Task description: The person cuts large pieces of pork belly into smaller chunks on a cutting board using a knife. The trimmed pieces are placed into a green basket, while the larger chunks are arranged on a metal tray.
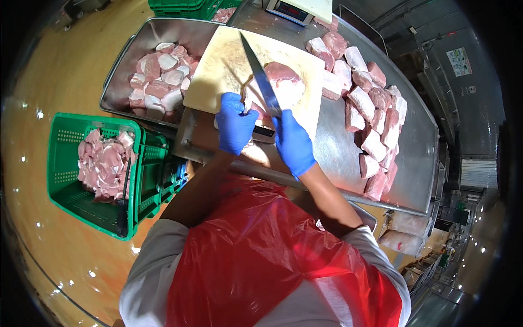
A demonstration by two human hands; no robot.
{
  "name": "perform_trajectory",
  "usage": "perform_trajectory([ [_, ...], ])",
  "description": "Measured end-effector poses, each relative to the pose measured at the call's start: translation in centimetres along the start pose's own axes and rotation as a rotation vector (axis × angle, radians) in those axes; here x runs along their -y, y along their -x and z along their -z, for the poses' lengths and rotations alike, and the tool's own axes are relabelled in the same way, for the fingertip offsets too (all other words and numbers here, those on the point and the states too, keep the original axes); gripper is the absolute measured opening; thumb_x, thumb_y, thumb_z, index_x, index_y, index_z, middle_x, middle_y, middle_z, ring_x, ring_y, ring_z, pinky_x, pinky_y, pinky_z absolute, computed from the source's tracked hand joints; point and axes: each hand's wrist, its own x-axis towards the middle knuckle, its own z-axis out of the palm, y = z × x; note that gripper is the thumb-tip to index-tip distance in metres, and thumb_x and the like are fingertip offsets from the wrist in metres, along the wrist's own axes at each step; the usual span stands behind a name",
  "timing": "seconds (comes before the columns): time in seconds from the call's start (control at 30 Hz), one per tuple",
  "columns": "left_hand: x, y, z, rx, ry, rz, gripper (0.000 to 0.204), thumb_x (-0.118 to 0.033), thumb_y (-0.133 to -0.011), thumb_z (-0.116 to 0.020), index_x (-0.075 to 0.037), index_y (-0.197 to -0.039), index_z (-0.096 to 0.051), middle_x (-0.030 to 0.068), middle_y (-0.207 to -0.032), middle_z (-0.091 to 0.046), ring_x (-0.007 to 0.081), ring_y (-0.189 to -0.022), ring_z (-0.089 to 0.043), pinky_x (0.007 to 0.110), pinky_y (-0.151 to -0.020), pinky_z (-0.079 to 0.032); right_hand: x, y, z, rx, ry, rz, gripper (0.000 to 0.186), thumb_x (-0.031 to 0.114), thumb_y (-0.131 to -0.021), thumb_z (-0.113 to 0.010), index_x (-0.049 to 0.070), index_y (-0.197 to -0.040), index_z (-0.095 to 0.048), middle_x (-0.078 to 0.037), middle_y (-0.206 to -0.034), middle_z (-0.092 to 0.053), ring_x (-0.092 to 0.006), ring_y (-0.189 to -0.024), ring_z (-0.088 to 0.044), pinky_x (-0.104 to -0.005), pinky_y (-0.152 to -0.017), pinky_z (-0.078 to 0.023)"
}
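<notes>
A large pink piece of raw meat (286, 84) lies on a pale cutting board (223, 62) on a steel table. My right hand (293, 143), in a blue glove, grips the handle of a long knife (259, 76) whose blade lies across the meat, pointing away from me. My left hand (235, 122), also blue-gloved, presses on the near left edge of the meat, beside the blade.
A row of meat chunks (370, 103) lines the right of the steel table (332, 147). A steel tray (122, 82) of cut pieces sits left of the board. A green crate (144, 180) with meat stands on the floor at left. I wear a red apron.
</notes>
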Motion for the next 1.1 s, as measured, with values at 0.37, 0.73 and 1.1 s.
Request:
perform_trajectory([
  [0.37, 1.1, 0.5, 1.4, -0.124, -0.056, -0.102, 0.032, -0.007, -0.069, -0.078, -0.003, -0.089, -0.054, 0.0103, -0.071, -0.06, 0.0211, -0.063, -0.063, 0.037, -0.064, -0.054, -3.7, 2.7, 4.2, 0.464, 0.422, 0.083, 0.026, 0.008, -0.095, -0.05, 0.006, -0.12, -0.044, -0.023, -0.092, -0.066, -0.0408, -0.073, -0.069, -0.0505, -0.062, -0.056],
  [0.73, 3.7, 1.0, 6.3, 0.023, 0.134, 0.093, 0.026, -0.003, -0.07, -0.074, -0.007, -0.089, -0.056, -0.0022, -0.077, -0.054, 0.0083, -0.07, -0.05, 0.026, -0.064, -0.045, -2.2, 4.9, 9.6, 0.465, 0.347, 0.097, 0.028, 0.005, -0.091, -0.051, 0.007, -0.12, -0.047, -0.023, -0.094, -0.065, -0.0423, -0.073, -0.068, -0.0493, -0.061, -0.055],
  [1.1, 1.7, -0.3, 10.1, 0.218, 0.349, 0.244, 0.025, 0.006, -0.078, -0.066, -0.008, -0.096, -0.056, 0.0002, -0.086, -0.057, 0.0094, -0.075, -0.056, 0.025, -0.067, -0.049, -3.9, 3.4, 8.9, 0.501, 0.474, 0.169, 0.026, 0.006, -0.091, -0.054, 0.007, -0.116, -0.048, -0.02, -0.093, -0.067, -0.0389, -0.071, -0.069, -0.0469, -0.06, -0.056],
])
